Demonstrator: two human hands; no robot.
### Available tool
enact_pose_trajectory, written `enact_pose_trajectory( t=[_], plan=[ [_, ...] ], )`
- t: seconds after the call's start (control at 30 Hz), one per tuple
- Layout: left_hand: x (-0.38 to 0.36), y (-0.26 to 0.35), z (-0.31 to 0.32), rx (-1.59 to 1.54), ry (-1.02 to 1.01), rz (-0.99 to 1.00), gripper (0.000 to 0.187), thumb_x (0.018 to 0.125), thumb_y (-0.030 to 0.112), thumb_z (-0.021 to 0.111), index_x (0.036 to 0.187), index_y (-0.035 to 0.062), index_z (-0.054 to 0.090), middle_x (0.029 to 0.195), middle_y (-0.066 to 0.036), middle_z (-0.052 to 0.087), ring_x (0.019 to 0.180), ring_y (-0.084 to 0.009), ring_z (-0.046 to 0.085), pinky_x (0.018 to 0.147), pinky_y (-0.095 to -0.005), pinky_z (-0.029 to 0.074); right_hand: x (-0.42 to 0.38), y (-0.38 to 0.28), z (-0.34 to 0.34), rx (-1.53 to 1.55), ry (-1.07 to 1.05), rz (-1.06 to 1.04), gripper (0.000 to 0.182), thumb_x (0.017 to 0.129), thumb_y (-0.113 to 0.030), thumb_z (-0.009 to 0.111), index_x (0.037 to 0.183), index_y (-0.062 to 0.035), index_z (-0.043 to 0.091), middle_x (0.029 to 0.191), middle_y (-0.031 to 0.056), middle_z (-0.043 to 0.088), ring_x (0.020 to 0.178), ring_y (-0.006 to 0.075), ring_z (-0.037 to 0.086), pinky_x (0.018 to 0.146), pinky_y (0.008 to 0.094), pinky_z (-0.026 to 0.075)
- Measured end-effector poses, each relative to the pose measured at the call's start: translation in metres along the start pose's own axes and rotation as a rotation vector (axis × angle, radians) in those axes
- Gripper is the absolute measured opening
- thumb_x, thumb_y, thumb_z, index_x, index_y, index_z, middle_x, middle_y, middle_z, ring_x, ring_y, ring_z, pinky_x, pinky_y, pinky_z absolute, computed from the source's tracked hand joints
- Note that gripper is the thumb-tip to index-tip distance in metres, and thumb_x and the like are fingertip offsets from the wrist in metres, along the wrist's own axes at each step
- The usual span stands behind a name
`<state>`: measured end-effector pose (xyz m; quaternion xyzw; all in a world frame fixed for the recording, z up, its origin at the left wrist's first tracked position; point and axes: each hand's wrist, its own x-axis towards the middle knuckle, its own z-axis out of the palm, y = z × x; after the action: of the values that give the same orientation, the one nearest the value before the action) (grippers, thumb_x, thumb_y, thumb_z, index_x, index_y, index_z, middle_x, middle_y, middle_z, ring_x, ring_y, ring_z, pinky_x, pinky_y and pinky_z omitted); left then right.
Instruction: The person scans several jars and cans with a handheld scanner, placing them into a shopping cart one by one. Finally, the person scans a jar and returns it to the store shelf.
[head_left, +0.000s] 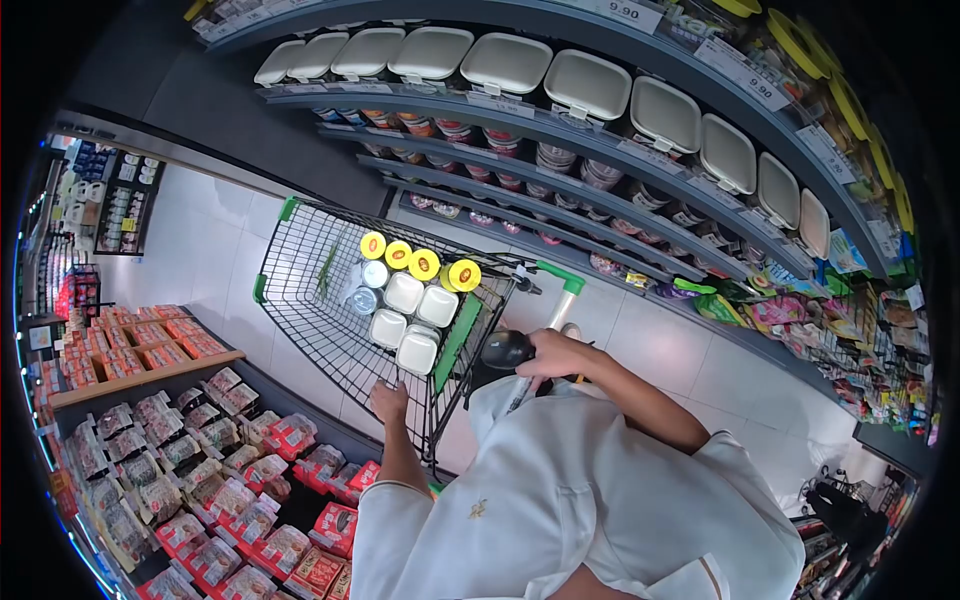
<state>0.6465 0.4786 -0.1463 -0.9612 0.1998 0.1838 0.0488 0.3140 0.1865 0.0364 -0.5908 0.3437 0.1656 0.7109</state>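
Observation:
A wire shopping cart with green corners stands in front of me. Inside it sit several white-lidded square tubs, several yellow-lidded tubs and clear round containers. A thin green item lies near the far end. My left hand is at the cart's near side, fingers curled at the wire rim. My right hand is closed around the cart's handle bar, beside a black rounded object. The palm side of both hands is hidden.
On the far side, shelves hold rows of white-lidded containers and cups. At lower left, a display carries red and clear packs, with orange boxes behind it. Tiled floor runs past the cart.

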Motion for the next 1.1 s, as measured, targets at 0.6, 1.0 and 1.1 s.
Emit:
enact_pose_trajectory(
  t=[0.6,1.0,1.1],
  plan=[
    [0.111,0.064,-0.077,-0.828,0.213,0.303,0.038,0.094,0.019,0.067,0.119,-0.0095,0.060,0.113,-0.022,0.066,0.101,-0.0317,0.065,0.091,-0.0392,0.052,0.048,-0.058,0.019,-0.119,0.100,-0.115,0.030,0.079,-0.023,0.068,0.084,0.0058,0.064,0.073,0.0149,0.072,0.066,0.0218,0.076,0.060,0.0331,0.059],
    [-0.061,0.454,-0.162,-1.078,-0.792,1.005,0.052,0.089,0.016,0.077,0.133,-0.0012,0.054,0.128,-0.017,0.064,0.120,-0.0229,0.061,0.101,-0.0351,0.047,0.009,-0.018,0.020,-0.380,0.310,-0.659,0.038,0.067,-0.021,0.074,0.102,-0.0066,0.067,0.088,0.0167,0.071,0.085,0.0391,0.069,0.078,0.0496,0.053],
    [-0.086,0.513,-0.131,-0.998,-0.471,0.966,0.073,0.079,0.022,0.086,0.134,-0.0071,0.048,0.139,-0.026,0.053,0.133,-0.0343,0.051,0.110,-0.0410,0.041,-0.021,-0.009,0.001,-0.384,0.398,-0.492,0.040,0.068,-0.021,0.074,0.104,-0.0062,0.067,0.090,0.0173,0.072,0.086,0.0392,0.069,0.078,0.0492,0.054]
  ],
)
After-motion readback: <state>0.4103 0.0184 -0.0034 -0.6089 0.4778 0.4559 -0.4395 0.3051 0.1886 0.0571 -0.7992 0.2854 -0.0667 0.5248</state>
